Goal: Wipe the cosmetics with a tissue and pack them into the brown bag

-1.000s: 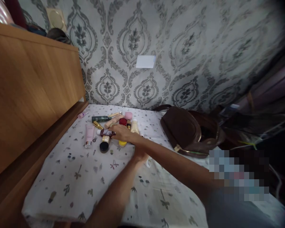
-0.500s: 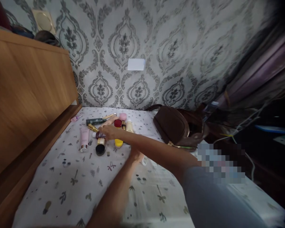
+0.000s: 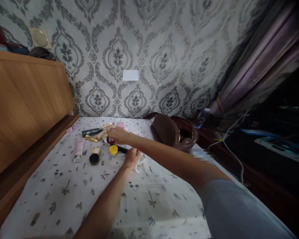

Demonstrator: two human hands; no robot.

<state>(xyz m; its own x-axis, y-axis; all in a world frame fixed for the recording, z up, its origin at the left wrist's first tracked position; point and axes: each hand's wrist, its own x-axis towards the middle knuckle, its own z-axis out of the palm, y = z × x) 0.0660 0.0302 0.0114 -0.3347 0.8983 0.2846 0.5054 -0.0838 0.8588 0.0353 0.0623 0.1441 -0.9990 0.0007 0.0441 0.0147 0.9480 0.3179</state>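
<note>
Looking through the head view, you have your right hand [image 3: 118, 135] closed over a dark red bottle [image 3: 111, 141], fingers curled round its body from above so that most of it is hidden. The bottle is above the patterned cloth [image 3: 74, 199], among the cosmetics and just beyond a yellow-lidded jar [image 3: 113, 150]. Your left hand [image 3: 132, 158] is bent low beside a white item [image 3: 140, 163] and the end of a black stick-like item [image 3: 122, 149]; you cannot tell from here how far its fingers are open or whether they grip either one.

The bottle looks small and light, probably smooth and a little slippery, with firm walls; the middle of its body seems the best place to pinch, clear of the cap. The pink tube [image 3: 79, 146] nearby looks soft and would likely dent if squeezed, while the black-lidded jar [image 3: 94, 159] looks stiffer and better held round its rim.

You can make out faint print on the pink tube, but no brand or word is readable.
</note>
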